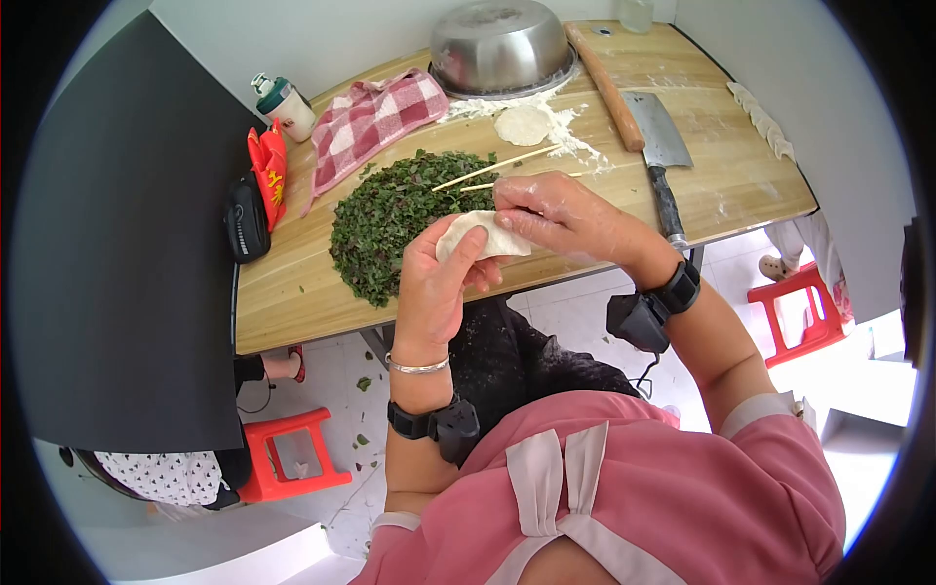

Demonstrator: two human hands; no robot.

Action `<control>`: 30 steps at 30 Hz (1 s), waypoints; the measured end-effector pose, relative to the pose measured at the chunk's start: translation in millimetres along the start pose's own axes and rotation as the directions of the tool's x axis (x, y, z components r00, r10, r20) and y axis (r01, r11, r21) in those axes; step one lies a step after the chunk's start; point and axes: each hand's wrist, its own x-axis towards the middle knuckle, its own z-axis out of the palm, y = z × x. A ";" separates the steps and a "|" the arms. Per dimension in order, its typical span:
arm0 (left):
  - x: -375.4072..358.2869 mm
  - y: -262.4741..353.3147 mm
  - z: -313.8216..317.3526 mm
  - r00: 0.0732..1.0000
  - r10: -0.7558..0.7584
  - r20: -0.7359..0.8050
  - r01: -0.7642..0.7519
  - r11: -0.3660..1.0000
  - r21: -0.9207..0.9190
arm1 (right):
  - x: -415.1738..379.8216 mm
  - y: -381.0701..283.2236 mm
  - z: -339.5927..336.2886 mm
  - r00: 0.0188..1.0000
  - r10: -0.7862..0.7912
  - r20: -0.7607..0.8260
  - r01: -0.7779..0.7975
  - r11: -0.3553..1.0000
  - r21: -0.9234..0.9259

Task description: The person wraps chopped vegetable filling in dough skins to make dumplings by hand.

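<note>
A folded, half-moon dumpling (486, 240) of pale dough rests in my left hand (429, 288), whose thumb presses on its side. The floury fingers of my right hand (575, 216) are pinched at the dumpling's upper right edge. Behind and left of my hands lies a heap of chopped dark-green leaves (385, 214), right on the table. A pair of chopsticks (502, 166) lies with its tips over the heap, partly behind my right hand. Farther back, a round dough wrapper (523, 125) sits flat in loose flour.
Along the back are an upturned steel bowl (502, 44), a rolling pin (609, 90) and a cleaver (661, 132). Overlapping dough pieces (762, 119) line the right edge. A checked cloth (375, 122), pump bottle (285, 107) and black case (247, 216) stand left. Red stools (288, 453) flank the table.
</note>
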 end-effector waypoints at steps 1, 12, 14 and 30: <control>-0.3 0.0 -0.3 1.000 -0.019 0.011 0.019 1.000 0.008 | -0.1 -2.6 -0.6 1.000 0.007 0.023 -0.007 1.000 -0.006; 1.9 -1.4 1.8 0.998 0.051 -0.044 -0.054 0.996 -0.073 | -0.1 1.3 2.5 0.998 0.027 -0.051 -0.026 0.999 0.019; 1.9 -1.7 2.7 0.998 0.046 -0.039 -0.049 0.997 -0.061 | -1.5 1.5 4.1 0.998 0.013 -0.061 -0.015 0.999 -0.037; 9.4 -10.3 7.5 0.965 0.252 -0.076 -0.228 0.944 0.240 | -9.9 0.2 11.7 0.969 0.218 -0.116 -0.207 0.973 0.102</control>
